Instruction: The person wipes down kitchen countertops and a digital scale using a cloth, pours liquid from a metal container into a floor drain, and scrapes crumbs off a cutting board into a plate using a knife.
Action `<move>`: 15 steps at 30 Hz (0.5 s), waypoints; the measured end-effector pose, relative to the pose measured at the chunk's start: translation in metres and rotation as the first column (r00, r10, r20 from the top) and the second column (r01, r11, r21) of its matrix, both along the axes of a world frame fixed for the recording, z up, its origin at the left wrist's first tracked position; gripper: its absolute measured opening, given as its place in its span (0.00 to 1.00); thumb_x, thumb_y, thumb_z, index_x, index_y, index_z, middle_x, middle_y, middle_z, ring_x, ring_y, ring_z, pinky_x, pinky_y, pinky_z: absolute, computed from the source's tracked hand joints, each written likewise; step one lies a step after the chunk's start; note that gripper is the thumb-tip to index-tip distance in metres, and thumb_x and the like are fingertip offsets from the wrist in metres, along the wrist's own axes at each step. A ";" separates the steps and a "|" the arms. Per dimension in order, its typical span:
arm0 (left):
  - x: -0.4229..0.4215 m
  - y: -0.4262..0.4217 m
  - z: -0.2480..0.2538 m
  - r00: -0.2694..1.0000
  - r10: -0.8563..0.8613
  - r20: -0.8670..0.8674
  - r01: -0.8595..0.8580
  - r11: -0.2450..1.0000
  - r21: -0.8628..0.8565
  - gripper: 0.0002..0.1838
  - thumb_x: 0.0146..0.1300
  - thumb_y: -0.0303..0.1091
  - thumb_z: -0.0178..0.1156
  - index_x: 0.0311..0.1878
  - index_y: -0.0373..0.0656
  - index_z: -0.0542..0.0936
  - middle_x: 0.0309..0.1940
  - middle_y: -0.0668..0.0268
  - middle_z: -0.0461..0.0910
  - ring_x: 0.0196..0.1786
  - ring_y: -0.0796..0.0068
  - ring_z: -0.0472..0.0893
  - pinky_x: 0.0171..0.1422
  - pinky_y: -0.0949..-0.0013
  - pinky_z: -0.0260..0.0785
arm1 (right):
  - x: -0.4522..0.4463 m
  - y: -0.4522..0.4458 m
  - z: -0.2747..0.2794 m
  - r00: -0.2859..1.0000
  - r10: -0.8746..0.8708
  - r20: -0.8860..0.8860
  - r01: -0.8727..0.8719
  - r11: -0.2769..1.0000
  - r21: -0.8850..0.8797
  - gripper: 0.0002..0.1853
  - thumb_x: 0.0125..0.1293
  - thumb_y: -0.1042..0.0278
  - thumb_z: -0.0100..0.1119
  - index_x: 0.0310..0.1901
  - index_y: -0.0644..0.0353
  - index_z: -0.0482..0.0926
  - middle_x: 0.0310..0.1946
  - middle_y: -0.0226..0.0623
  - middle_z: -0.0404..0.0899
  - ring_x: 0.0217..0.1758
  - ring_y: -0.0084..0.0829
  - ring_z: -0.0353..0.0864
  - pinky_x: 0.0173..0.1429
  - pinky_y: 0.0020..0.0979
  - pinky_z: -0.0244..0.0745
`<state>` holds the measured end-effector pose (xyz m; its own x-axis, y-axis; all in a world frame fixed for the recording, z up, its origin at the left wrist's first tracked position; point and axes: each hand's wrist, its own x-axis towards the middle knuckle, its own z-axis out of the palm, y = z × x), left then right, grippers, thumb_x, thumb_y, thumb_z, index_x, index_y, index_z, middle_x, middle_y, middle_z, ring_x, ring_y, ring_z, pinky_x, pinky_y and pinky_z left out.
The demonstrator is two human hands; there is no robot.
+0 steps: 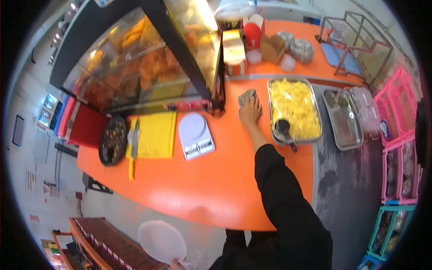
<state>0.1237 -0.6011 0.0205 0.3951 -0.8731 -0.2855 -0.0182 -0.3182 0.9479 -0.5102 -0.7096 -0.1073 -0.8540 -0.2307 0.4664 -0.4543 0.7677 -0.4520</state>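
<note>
My right hand [250,112] presses a grey-green cloth [246,96] onto the orange tabletop [225,180], its fingers closed over the cloth. Just right of it stands a metal tray [294,142] heaped with yellow food [294,105], perhaps potato or egg. A black spoon or scoop [283,128] rests on the tray's near left corner. Low in view, off the table's front edge, my left hand [176,264] grips the rim of a round, whitish translucent lid or plate [162,240]. Only part of that hand shows.
To the left are a white kitchen scale [196,135], a yellow cutting board [157,135] with a knife [134,144], and a dark bowl [113,141]. A glass food warmer [135,63] stands behind them. Another metal tray [343,119] and pink baskets [398,105] are at right.
</note>
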 end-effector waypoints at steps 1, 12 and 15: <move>0.013 0.013 -0.006 1.000 0.017 -0.019 -0.017 1.000 0.007 0.17 0.59 0.43 0.48 0.46 0.41 0.68 0.35 0.61 0.69 0.38 0.70 0.70 0.44 0.67 0.65 | 0.014 0.013 0.001 1.000 -0.004 0.005 0.004 0.999 0.033 0.28 0.53 0.66 0.56 0.58 0.58 0.65 0.59 0.46 0.63 0.66 0.47 0.55 0.67 0.46 0.49; 0.034 0.005 0.009 0.961 -0.109 -0.253 0.105 0.994 -0.029 0.16 0.58 0.45 0.51 0.43 0.46 0.66 0.38 0.65 0.67 0.40 0.71 0.68 0.45 0.71 0.64 | 0.457 0.169 -0.025 -0.519 0.792 0.322 -0.613 -0.082 -0.786 0.14 0.67 0.63 0.42 0.41 0.62 0.76 0.40 0.35 0.76 0.51 0.29 0.72 0.61 0.36 0.60; 0.033 0.012 0.029 0.953 -0.071 -0.295 0.032 0.990 -0.135 0.16 0.59 0.45 0.49 0.41 0.43 0.68 0.30 0.67 0.70 0.32 0.76 0.71 0.35 0.78 0.66 | 0.457 0.200 0.025 -0.045 0.989 0.139 -0.909 0.017 -0.417 0.12 0.64 0.66 0.46 0.45 0.61 0.74 0.42 0.35 0.76 0.49 0.31 0.74 0.52 0.34 0.69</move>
<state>0.1570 -0.5889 0.0493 0.2625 -0.9267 -0.2690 0.2581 -0.2012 0.9449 -0.0529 -0.5096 -0.0828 0.0549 -0.9165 0.3963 -0.4895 -0.3706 -0.7893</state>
